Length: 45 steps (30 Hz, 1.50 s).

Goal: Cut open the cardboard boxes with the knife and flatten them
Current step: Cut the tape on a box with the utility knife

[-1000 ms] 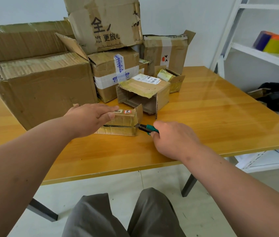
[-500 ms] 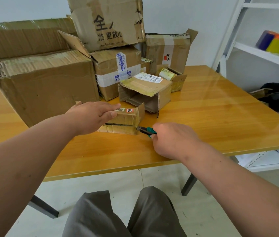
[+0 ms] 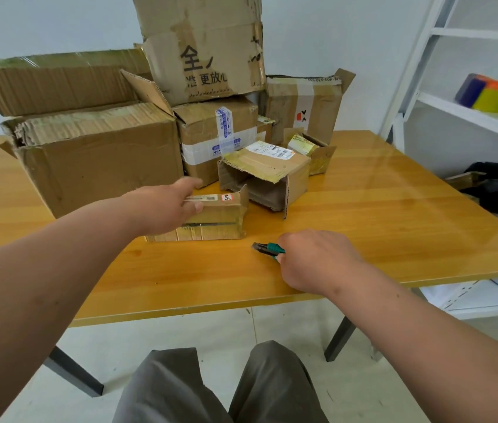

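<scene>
Left hand (image 3: 162, 209) rests on top of the small flat box (image 3: 211, 219) near the front-middle of the table (image 3: 378, 227), fingers laid over its upper face w/ the thumb side toward the label; whether they curl round the far edge I can't tell, they look mostly straight & pressing. Box has a white label strip + a red-and-white sticker on top, tape along its front, one end flap sticking up at its right end. Right hand (image 3: 317, 261) is closed around the knife (image 3: 267, 248), green handle & dark tip poking out to the left of the fist, tip just above the table, apart from the small box, a bit to the box's lower right. Behind the small box, touching or nearly so: an open box lying on its side (image 3: 269, 175) w/ a shipping label on top. Further back a pile: big box at left (image 3: 98, 166) w/ a crushed top, a long open box (image 3: 58, 87) behind/on it, a mid box w/ blue-printed tape (image 3: 217, 138), a tall box w/ black characters (image 3: 202, 56) stacked on that, another taped box (image 3: 305, 108) at right rear, & a little open box (image 3: 311, 151) in front of it. White shelf (image 3: 470, 114) to the right holds a purple/orange/yellow thing (image 3: 488, 93). Person's grey-trousered knees (image 3: 220, 386) are at the bottom, below the table edge.
</scene>
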Tool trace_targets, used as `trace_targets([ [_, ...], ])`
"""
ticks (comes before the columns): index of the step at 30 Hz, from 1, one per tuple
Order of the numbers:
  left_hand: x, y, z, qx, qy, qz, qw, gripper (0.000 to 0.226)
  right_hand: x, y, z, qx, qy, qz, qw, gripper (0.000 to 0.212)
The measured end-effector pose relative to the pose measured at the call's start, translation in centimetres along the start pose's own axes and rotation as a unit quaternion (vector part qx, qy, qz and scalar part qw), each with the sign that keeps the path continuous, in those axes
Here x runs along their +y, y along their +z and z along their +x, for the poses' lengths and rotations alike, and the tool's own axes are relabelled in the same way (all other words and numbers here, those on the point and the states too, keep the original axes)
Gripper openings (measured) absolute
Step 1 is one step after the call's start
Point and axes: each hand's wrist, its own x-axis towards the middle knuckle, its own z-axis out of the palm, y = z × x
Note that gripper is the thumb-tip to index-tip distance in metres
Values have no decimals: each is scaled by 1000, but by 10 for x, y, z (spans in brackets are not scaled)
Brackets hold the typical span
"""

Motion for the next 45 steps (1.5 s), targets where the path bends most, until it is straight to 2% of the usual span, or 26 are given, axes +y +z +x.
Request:
trace_targets([
  [2, -4, -3, -1, 2, -8, -23, 1000, 42, 2, 0, 3, 8, 27, 72, 997, 17],
  [4, -8, -10, -4, -8, -15, -7, 1000, 30, 5, -2, 6, 15, 57, 198, 979, 20],
  [5, -9, -13, -6, -7, -16, -2, 1000, 28, 6, -5, 6, 10, 76, 284, 956, 19],
  [7, -10, -17, -11, 5, -19, -14, 1000, 30, 4, -9, 5, -22, 121, 472, 873, 15],
  [9, -9, -17, -14, 21, -22, -27, 999, 33, -1, -9, 3, -50, 143, 585, 797, 12],
  [12, -5, -10, -16, 32, -24, -35, 999, 37, -12, -6, 6, -58, 146, 639, 753, 8],
  [17, -9, -3, -18, 26, -45, -56, 997, 40, -25, -5, 14, -57, 167, 671, 720, 13],
  [27, -9, -2, -18, -14, -16, -84, 996, 41, -41, -8, 25, -57, 196, 661, 722, 26],
  [34, -10, -2, -17, -17, -13, -73, 997, 42, -44, -11, 32, -55, 198, 669, 714, 27],
  [37, -10, -2, -17, -17, -13, -75, 997, 42, -48, -13, 33, -61, 209, 695, 685, 25],
  [40, -10, -2, -16, -23, -15, -76, 997, 43, -56, -14, 34, -63, 222, 754, 616, 23],
  [45, -7, -4, -16, -29, -15, -79, 996, 43, -72, -5, 39, -31, 211, 749, 627, 21],
])
